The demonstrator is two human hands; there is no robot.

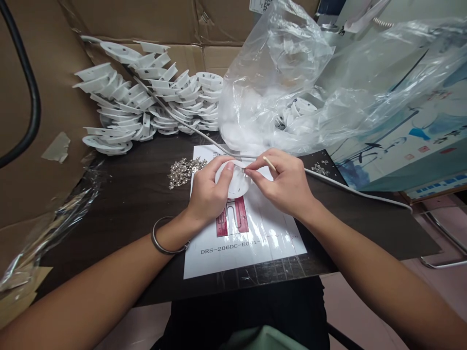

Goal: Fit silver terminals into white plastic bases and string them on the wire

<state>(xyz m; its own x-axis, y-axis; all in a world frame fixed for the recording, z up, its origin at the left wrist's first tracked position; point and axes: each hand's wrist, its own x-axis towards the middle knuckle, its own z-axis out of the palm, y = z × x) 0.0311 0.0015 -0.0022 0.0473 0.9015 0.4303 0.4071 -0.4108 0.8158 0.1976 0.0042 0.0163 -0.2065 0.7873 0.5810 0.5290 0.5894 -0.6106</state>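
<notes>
My left hand is closed on a round white plastic disc, its thumb lying on the disc's upper face. At the disc's upper right edge, my right hand pinches a small metal piece between thumb and forefinger. A thin pale stick is also tucked among the fingers of that hand. Under both hands lies a printed white sheet with a red picture. Left of the sheet's top is a pile of small metal parts.
Stacked white plastic parts stand at the back left of the dark table. A clear plastic bag with more white parts sits behind my hands. A grey cable crosses the table. Small metal bits lie at the right.
</notes>
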